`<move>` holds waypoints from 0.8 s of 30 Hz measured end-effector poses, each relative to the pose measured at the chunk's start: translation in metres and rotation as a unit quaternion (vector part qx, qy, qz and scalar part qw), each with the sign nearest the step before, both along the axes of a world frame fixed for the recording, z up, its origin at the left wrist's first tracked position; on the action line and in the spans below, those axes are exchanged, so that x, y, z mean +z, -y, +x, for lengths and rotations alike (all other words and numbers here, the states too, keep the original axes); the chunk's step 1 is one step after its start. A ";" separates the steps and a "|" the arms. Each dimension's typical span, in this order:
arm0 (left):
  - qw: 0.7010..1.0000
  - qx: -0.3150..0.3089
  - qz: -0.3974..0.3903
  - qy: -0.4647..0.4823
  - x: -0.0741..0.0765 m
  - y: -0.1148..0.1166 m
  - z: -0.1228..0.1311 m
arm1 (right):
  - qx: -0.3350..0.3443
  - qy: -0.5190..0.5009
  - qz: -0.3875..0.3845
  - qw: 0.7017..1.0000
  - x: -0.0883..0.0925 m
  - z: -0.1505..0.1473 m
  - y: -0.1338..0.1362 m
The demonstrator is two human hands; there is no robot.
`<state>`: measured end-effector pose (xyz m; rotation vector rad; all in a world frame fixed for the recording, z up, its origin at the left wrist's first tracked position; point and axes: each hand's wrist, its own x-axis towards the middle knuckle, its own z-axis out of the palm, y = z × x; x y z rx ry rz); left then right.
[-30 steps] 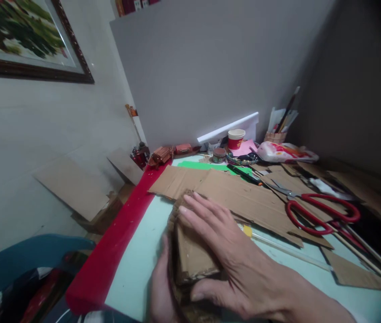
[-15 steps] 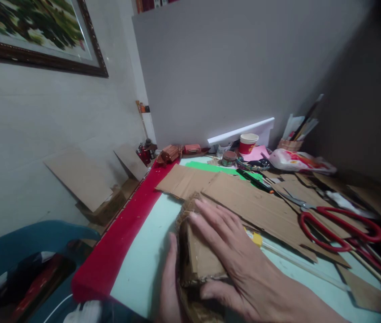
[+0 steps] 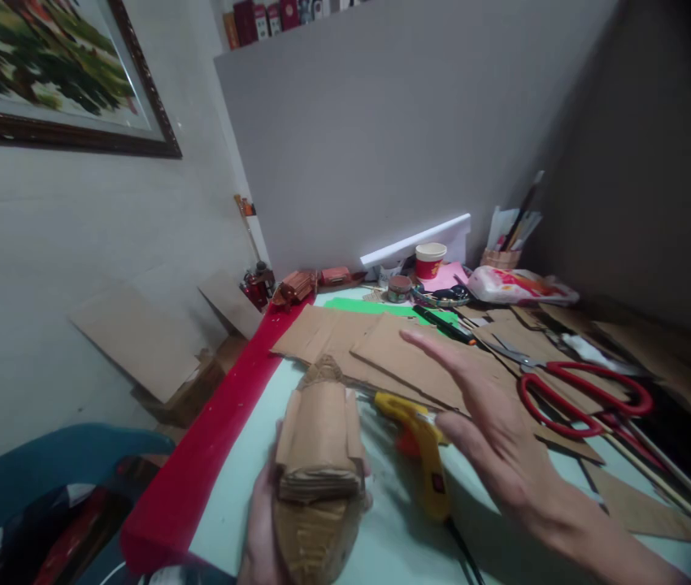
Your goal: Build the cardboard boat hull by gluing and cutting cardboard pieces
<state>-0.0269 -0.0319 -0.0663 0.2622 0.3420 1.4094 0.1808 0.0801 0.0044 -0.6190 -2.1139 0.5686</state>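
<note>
A small cardboard model boat (image 3: pixel 321 439), with a rounded cabin roof on top, sits in my left hand (image 3: pixel 258 520). My fingers wrap around its hull from below and from both sides, and part of them is hidden beneath it. My right hand (image 3: pixel 504 455) hovers to the right with thumb and fingers apart, holding nothing. Just left of its thumb lies a yellow hot glue gun (image 3: pixel 428 463) with an orange trigger, on the pale green tabletop (image 3: pixel 382 528). Behind both hands are flat cardboard pieces (image 3: pixel 406 357).
Red-handled scissors (image 3: pixel 589 398) and a black utility knife (image 3: pixel 443 325) lie on the right. At the back stand a paper cup (image 3: pixel 430 260), a brush holder (image 3: pixel 501 257) and two finished-looking boats (image 3: pixel 297 286). A red cloth strip (image 3: pixel 217 455) runs along the left edge.
My right hand has let go of the boat and moved right, fingers spread. The boat now shows its roof upward in my left hand, and the glue gun has come into full view.
</note>
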 end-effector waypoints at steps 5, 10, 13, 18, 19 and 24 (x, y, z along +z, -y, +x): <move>0.998 -0.058 0.035 -0.010 -0.011 0.002 -0.014 | -0.091 -0.074 -0.192 0.974 -0.009 0.008 -0.015; 0.999 -0.038 0.006 0.009 -0.005 0.003 -0.010 | -0.062 -0.077 -0.231 0.968 -0.006 0.005 -0.017; 0.999 -0.049 0.001 0.012 0.001 0.002 -0.008 | -0.047 -0.057 -0.223 0.972 -0.003 0.003 -0.012; 0.996 -0.076 -0.002 -0.035 -0.009 0.000 -0.016 | -0.018 -0.063 -0.217 0.974 -0.001 0.003 -0.007; 0.995 -0.082 -0.006 -0.048 -0.012 0.000 -0.017 | -0.013 -0.061 -0.214 0.975 -0.001 0.003 -0.007; 0.989 -0.125 -0.022 -0.078 -0.017 -0.001 -0.018 | 0.012 -0.032 -0.214 0.976 -0.001 0.004 -0.008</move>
